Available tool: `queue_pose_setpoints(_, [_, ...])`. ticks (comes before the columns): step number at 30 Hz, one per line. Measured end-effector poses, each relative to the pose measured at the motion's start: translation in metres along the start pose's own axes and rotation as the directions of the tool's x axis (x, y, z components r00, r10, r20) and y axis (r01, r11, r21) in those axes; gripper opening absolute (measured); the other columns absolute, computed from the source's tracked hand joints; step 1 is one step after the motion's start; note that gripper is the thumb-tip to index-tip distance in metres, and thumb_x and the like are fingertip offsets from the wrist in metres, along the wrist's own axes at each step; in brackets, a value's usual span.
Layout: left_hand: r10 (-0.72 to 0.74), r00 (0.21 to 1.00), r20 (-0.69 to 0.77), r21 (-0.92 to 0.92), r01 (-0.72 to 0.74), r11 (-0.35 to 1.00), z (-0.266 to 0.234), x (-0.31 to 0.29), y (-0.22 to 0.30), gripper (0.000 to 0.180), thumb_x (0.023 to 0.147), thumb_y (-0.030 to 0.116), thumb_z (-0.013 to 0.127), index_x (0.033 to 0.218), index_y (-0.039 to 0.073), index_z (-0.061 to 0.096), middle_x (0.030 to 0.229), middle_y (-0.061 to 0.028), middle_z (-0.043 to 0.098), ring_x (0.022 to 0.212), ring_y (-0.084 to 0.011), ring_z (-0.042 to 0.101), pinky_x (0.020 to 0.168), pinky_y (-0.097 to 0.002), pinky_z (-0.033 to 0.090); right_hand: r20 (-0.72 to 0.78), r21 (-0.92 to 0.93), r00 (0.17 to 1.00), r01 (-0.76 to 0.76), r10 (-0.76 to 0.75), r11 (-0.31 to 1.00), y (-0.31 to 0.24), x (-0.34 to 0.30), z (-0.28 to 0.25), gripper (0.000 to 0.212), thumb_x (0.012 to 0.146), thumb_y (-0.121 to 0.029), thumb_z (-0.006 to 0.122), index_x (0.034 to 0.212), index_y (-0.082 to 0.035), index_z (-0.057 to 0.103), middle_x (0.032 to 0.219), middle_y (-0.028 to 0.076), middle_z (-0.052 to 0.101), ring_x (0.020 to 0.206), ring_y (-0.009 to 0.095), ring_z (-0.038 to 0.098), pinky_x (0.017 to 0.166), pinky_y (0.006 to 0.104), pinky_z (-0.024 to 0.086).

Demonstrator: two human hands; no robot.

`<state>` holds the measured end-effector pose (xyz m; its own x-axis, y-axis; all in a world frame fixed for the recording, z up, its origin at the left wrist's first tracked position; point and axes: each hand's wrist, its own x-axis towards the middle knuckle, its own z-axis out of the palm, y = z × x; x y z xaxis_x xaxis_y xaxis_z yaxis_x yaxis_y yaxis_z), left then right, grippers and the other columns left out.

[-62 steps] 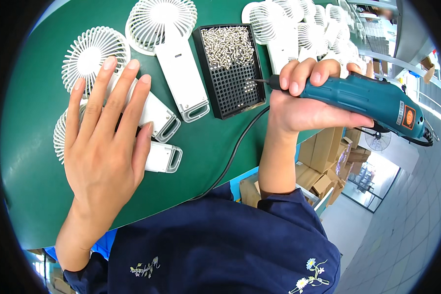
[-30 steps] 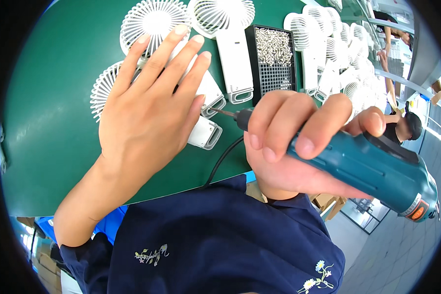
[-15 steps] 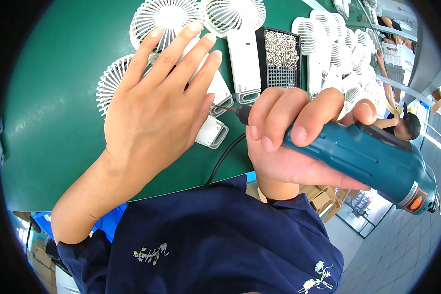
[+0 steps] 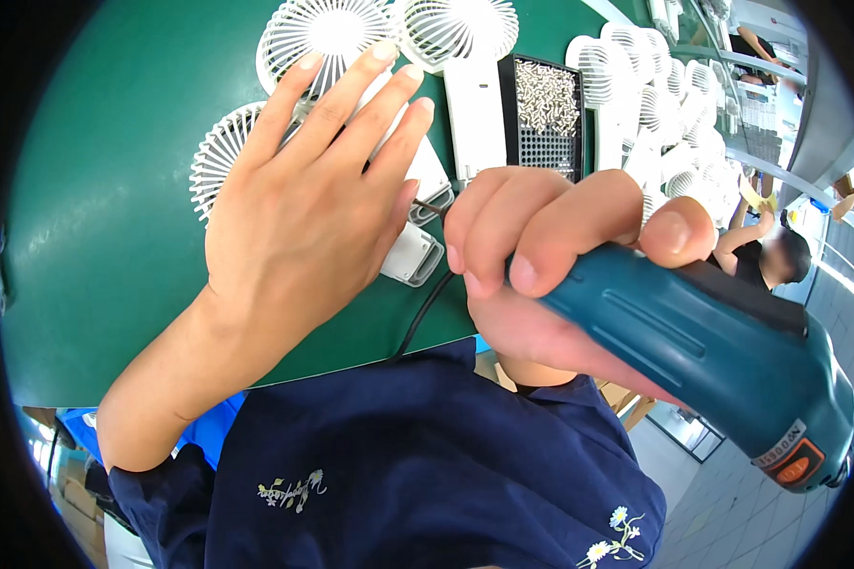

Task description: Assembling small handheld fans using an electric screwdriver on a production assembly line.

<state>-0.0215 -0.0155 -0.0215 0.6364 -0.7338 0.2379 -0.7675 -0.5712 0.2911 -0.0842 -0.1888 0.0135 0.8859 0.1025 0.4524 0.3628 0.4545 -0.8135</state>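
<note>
My left hand (image 4: 299, 204) lies palm down with its fingers spread over white handheld fan housings; much of what is under it stays hidden. One round slatted guard (image 4: 226, 156) shows left of the hand, another guard (image 4: 313, 43) beyond the fingertips. My right hand (image 4: 550, 232) is wrapped round a teal electric screwdriver (image 4: 693, 332), held tilted, its tail to the lower right. The thin bit (image 4: 429, 206) points left, by my left thumb and the end of a fan handle (image 4: 435, 180). Whether the bit touches a screw is hidden.
A black tray (image 4: 546, 154) with a perforated bed holds many small screws (image 4: 546, 95). Next to it lies another fan housing (image 4: 474, 109). White fan housings (image 4: 669, 114) pile up at the right. A black cord (image 4: 417, 322) crosses the green tabletop (image 4: 95, 247). Another person (image 4: 773, 251) sits far right.
My right hand has shifted a little left, and the screwdriver's tail has swung down and looks larger. My left hand has barely moved, over the same housings.
</note>
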Motion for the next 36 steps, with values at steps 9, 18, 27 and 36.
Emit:
queue_pose_setpoints(9, [-0.001, 0.999, 0.033, -0.016, 0.002, 1.0, -0.003, 0.004, 0.003, 0.049, 0.084, 0.019, 0.066, 0.131, 0.008, 0.057, 0.143, -0.006, 0.052, 0.138, -0.0247, 0.042, 0.117, -0.0451, 0.029, -0.297, -0.317, 0.867, 0.305, -0.399, 0.898, -0.032, -0.006, -0.029, 0.074, 0.092, -0.075, 0.035, 0.128, -0.013, 0.049, 0.078, 0.002, 0.051, 0.046, 0.013, 0.045, 0.04, 0.0293, 0.037])
queue_pose_setpoints(18, [0.031, 0.994, 0.104, 0.026, -0.033, 0.999, -0.012, 0.01, 0.004, 0.049, 0.085, 0.011, 0.064, 0.133, 0.004, 0.056, 0.146, -0.0094, 0.05, 0.14, -0.0312, 0.04, 0.118, -0.0483, 0.027, -0.519, -0.417, 0.667, 0.348, -0.534, 0.84, -0.027, -0.01, -0.085, 0.091, 0.081, -0.09, 0.02, 0.127, -0.014, 0.043, 0.065, 0.005, 0.048, 0.037, 0.017, 0.042, 0.033, 0.0307, 0.036])
queue_pose_setpoints(27, [0.028, 0.99, 0.136, 0.054, -0.036, 0.998, -0.013, 0.011, 0.003, 0.049, 0.087, 0.01, 0.062, 0.135, 0.005, 0.056, 0.146, -0.0095, 0.051, 0.142, -0.0313, 0.039, 0.118, -0.048, 0.026, -0.578, -0.485, 0.621, 0.26, -0.529, 0.835, -0.023, -0.009, -0.097, 0.092, 0.08, -0.091, 0.017, 0.122, -0.013, 0.041, 0.064, 0.005, 0.049, 0.035, 0.017, 0.042, 0.032, 0.0303, 0.036])
queue_pose_setpoints(36, [0.031, 0.99, 0.135, 0.049, -0.038, 0.998, -0.013, 0.01, 0.002, 0.049, 0.087, 0.01, 0.062, 0.136, 0.004, 0.055, 0.146, -0.0098, 0.05, 0.142, -0.0313, 0.039, 0.118, -0.0482, 0.025, -0.608, -0.505, 0.59, 0.229, -0.531, 0.832, -0.024, -0.009, -0.098, 0.09, 0.082, -0.089, 0.016, 0.121, -0.012, 0.041, 0.063, 0.004, 0.047, 0.035, 0.016, 0.039, 0.032, 0.0298, 0.035])
